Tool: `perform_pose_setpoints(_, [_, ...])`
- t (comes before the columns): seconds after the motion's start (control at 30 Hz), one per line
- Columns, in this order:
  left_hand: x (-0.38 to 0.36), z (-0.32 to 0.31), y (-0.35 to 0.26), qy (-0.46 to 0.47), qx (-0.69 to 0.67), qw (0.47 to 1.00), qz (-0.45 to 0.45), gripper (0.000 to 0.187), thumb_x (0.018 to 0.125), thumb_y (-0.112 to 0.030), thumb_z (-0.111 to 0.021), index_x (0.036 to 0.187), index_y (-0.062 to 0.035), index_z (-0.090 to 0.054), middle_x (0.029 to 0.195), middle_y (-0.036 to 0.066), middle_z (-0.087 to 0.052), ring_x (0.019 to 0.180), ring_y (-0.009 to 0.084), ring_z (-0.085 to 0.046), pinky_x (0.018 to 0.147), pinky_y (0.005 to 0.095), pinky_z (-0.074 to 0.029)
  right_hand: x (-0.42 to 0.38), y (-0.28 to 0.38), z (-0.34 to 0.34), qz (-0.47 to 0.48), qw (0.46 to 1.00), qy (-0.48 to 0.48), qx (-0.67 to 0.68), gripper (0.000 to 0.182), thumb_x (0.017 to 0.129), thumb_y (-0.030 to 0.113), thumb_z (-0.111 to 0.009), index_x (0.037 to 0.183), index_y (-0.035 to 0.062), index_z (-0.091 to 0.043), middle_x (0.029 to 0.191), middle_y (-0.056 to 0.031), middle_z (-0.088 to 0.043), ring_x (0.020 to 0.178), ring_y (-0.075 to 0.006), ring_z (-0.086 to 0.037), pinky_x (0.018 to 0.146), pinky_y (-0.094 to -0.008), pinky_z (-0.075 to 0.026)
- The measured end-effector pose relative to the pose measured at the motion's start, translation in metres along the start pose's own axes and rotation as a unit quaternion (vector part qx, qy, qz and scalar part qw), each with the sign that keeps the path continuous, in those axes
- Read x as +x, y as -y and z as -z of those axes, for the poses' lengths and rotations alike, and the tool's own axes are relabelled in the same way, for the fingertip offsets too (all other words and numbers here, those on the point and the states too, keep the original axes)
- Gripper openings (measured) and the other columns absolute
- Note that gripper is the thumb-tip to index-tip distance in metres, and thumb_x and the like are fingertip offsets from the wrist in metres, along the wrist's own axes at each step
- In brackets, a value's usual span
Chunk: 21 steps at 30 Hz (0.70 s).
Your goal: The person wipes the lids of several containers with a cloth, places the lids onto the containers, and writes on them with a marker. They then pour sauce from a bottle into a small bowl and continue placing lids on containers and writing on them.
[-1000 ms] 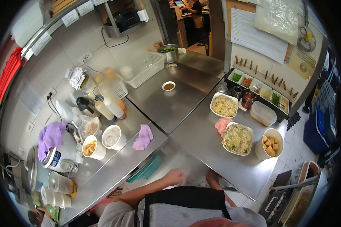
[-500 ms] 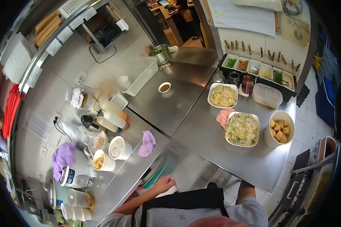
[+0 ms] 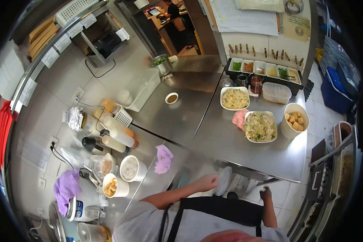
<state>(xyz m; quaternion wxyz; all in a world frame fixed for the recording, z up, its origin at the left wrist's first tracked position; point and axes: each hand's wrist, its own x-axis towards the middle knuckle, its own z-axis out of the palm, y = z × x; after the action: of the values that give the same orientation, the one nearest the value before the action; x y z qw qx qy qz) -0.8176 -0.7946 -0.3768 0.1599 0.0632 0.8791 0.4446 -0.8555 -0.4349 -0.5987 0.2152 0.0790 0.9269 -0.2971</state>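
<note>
Left hand: the left hand (image 3: 207, 182) was raised in front of the apron, below the bench (image 3: 246, 155) edge, its fingers clamped on the rim of a white plate (image 3: 223, 180).
Plate: it was held tilted, nearly on edge, in the gap between the two benches and just under the near edge of the right one.
Right hand: the right hand (image 3: 265, 193) hung low beside the apron, under the bench corner; whether its fingers were apart or together could not be told.
Nearest dishes: a white noodle dish (image 3: 260, 126) sat on the bench above the plate, with a pink cloth (image 3: 239, 118) touching its left side and a cup of fried cubes (image 3: 295, 120) just to its right.
Farther back: a second white dish (image 3: 234, 98) of food stood behind the noodle dish, near a lidded tub (image 3: 276, 92) and a black tray of toppings (image 3: 264, 69).
Left bench: a purple cloth (image 3: 163, 158) lay near the edge, with two white cups (image 3: 131, 168) beside it.
Middle: a small sauce bowl (image 3: 172, 98) stood alone, well apart from the plate.
</note>
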Motion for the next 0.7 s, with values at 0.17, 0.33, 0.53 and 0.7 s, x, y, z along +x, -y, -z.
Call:
perform_pose_setpoints(0.17, [0.016, -0.008, 0.010, 0.052, -0.074, 0.993, -0.075, 0.011, 0.070, -0.011, -0.046, 0.063, -0.0030, -0.044, 0.057, 0.010, -0.047, 0.052, 0.0170, -0.044, 0.049, 0.0308, -0.037, -0.152, -0.082, -0.039, -0.132, 0.986, -0.027, 0.103, 0.044, 0.063, 0.024, -0.059, 0.099, 0.0003, -0.049, 0.095, -0.0213, -0.054, 0.092, -0.0335, -0.051, 0.079, -0.0362, -0.041])
perform_pose_setpoints(0.33, [0.007, -0.025, -0.006, 0.130, -0.095, 0.980, -0.119, 0.009, 0.070, -0.010, -0.046, 0.064, -0.0033, -0.045, 0.057, 0.007, -0.048, 0.053, 0.0134, -0.043, 0.049, 0.0292, -0.037, -0.228, -0.085, -0.051, -0.246, 0.946, -0.047, 0.204, 0.046, 0.068, 0.029, -0.056, 0.103, 0.0024, -0.047, 0.098, -0.0191, -0.052, 0.091, -0.0326, -0.051, 0.078, -0.0373, -0.041])
perform_pose_setpoints(0.53, [0.007, -0.059, -0.047, 0.192, -0.087, 0.967, -0.147, 0.010, 0.068, -0.011, -0.047, 0.062, -0.0035, -0.045, 0.059, 0.007, -0.052, 0.054, 0.0137, -0.045, 0.050, 0.0296, -0.037, -0.239, -0.058, -0.027, -0.279, 0.862, -0.020, 0.422, 0.048, 0.073, 0.036, -0.051, 0.109, 0.0050, -0.043, 0.102, -0.0165, -0.051, 0.090, -0.0315, -0.051, 0.078, -0.0387, -0.041])
perform_pose_setpoints(0.7, [-0.008, -0.095, -0.071, 0.137, -0.101, 0.965, -0.198, 0.011, 0.067, -0.012, -0.049, 0.061, -0.0046, -0.044, 0.056, 0.006, -0.049, 0.052, 0.0144, -0.045, 0.049, 0.0303, -0.037, -0.211, 0.010, 0.044, -0.106, 0.794, 0.077, 0.594, 0.052, 0.079, 0.045, -0.042, 0.115, 0.0087, -0.038, 0.107, -0.0126, -0.048, 0.090, -0.0298, -0.049, 0.079, -0.0401, -0.039])
